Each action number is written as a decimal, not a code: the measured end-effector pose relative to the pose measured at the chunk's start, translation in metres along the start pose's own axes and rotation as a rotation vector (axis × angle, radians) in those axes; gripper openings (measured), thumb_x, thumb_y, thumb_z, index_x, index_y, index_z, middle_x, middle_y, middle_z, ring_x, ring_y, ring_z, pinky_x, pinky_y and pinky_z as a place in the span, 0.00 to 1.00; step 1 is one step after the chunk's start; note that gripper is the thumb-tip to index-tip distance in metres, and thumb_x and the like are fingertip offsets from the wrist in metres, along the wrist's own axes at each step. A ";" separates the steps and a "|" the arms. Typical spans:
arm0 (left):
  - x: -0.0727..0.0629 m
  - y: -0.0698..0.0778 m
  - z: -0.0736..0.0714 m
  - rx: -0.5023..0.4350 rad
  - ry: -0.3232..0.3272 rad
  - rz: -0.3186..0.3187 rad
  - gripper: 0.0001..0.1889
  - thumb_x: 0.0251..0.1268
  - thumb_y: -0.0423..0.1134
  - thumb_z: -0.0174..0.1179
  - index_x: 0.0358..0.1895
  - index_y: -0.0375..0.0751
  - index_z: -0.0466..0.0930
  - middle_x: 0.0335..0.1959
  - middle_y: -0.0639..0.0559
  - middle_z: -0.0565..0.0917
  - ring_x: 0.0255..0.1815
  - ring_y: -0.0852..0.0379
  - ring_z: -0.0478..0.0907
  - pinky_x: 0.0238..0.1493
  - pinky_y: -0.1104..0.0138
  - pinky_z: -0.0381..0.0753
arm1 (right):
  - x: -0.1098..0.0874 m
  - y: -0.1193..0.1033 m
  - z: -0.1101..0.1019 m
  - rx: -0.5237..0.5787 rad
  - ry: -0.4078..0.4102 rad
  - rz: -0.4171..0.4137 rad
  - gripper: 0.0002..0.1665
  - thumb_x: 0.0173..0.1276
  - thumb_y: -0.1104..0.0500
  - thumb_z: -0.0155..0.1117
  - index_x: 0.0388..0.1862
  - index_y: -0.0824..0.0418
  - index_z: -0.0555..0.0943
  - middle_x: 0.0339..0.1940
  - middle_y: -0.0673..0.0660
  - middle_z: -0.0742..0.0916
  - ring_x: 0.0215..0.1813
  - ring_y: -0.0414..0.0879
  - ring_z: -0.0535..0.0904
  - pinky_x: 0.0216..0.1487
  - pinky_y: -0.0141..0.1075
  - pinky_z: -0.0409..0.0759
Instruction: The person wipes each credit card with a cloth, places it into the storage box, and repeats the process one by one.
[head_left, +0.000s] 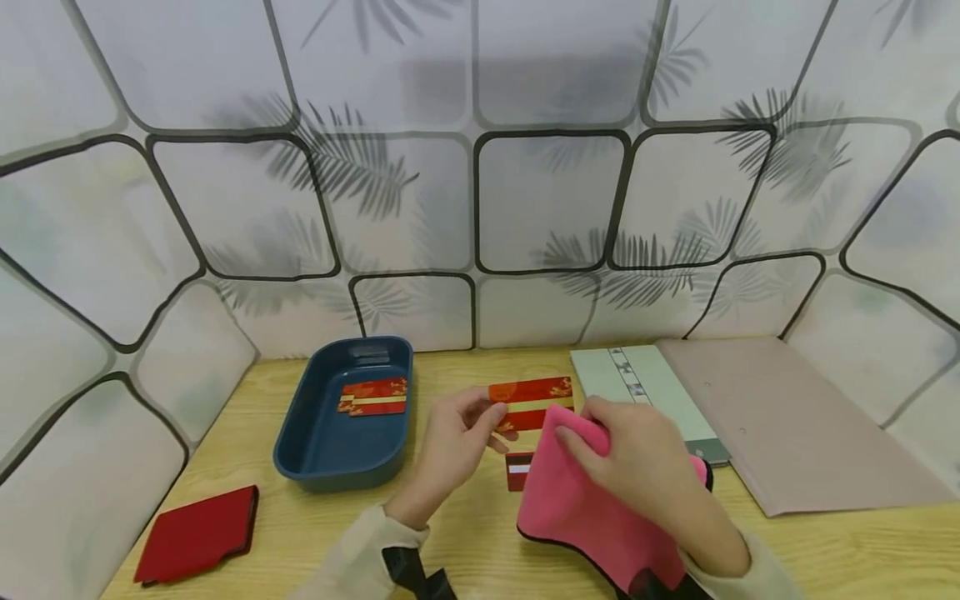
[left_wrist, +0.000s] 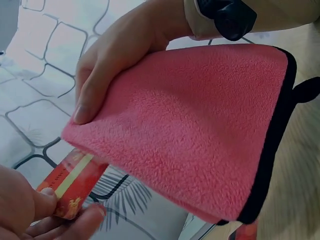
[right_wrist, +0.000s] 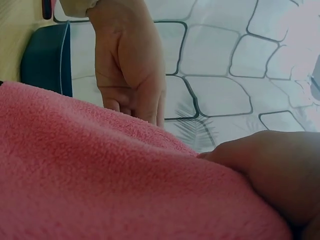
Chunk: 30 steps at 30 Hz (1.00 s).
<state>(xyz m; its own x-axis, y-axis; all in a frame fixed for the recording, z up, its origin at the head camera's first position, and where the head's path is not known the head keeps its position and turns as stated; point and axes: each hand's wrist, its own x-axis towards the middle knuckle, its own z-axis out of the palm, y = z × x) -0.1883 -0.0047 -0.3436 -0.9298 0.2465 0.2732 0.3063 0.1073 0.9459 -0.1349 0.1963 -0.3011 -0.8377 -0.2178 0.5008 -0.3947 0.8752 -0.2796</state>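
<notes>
My left hand [head_left: 461, 442] pinches a red card with a gold stripe [head_left: 529, 392] by its left end, thumb in front. A folded pink cloth with black edging [head_left: 577, 508] hangs from my right hand [head_left: 637, 462], its thumb pressed on the cloth near the top corner. That corner overlaps the card's right end; in the left wrist view the card [left_wrist: 75, 180] runs up to the cloth's edge [left_wrist: 165, 135]. Below them on the table lies another red card with a white stripe [head_left: 517, 472], partly hidden by the cloth. The right wrist view shows the cloth [right_wrist: 100, 165] covering the left fingertips.
A blue tray [head_left: 337, 462] at the left holds red cards with gold stripes [head_left: 378, 396]. A dark red wallet-like case [head_left: 198, 533] lies at the front left. Behind my right hand are a pale green notebook [head_left: 675, 400] and a pinkish-grey flat board [head_left: 795, 425]. Patterned fabric walls enclose the table.
</notes>
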 end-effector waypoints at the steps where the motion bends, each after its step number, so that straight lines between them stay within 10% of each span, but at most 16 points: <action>1: 0.000 -0.001 0.001 -0.001 -0.013 0.000 0.05 0.67 0.29 0.57 0.36 0.27 0.79 0.27 0.35 0.84 0.25 0.49 0.85 0.28 0.65 0.85 | 0.000 -0.001 0.001 0.002 -0.009 -0.003 0.18 0.57 0.51 0.72 0.19 0.49 0.71 0.10 0.41 0.65 0.16 0.34 0.61 0.19 0.28 0.60; 7: -0.003 -0.003 0.002 -0.009 -0.097 -0.044 0.19 0.68 0.24 0.51 0.62 0.29 0.71 0.33 0.33 0.84 0.30 0.39 0.85 0.33 0.61 0.86 | 0.000 -0.009 0.011 0.009 -0.033 -0.037 0.21 0.55 0.51 0.73 0.17 0.49 0.68 0.11 0.41 0.63 0.16 0.33 0.59 0.19 0.27 0.58; 19: -0.005 0.001 0.007 0.047 -0.213 0.035 0.17 0.67 0.24 0.53 0.58 0.32 0.73 0.35 0.37 0.86 0.28 0.53 0.85 0.32 0.71 0.83 | -0.002 -0.011 0.021 -0.056 0.050 0.014 0.15 0.54 0.52 0.75 0.28 0.53 0.75 0.09 0.43 0.64 0.14 0.35 0.57 0.15 0.27 0.56; 30: -0.008 0.003 0.005 0.084 -0.286 0.115 0.16 0.68 0.25 0.50 0.57 0.39 0.75 0.38 0.40 0.87 0.23 0.62 0.81 0.23 0.70 0.80 | 0.000 -0.006 0.029 -0.085 0.219 -0.207 0.15 0.49 0.53 0.78 0.28 0.53 0.78 0.11 0.39 0.65 0.16 0.32 0.55 0.22 0.26 0.55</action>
<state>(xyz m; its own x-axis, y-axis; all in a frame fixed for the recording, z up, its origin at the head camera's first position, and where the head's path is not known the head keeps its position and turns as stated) -0.1789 -0.0013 -0.3434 -0.7968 0.5208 0.3063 0.4332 0.1392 0.8905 -0.1437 0.1781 -0.3230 -0.6383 -0.3051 0.7067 -0.5075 0.8571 -0.0883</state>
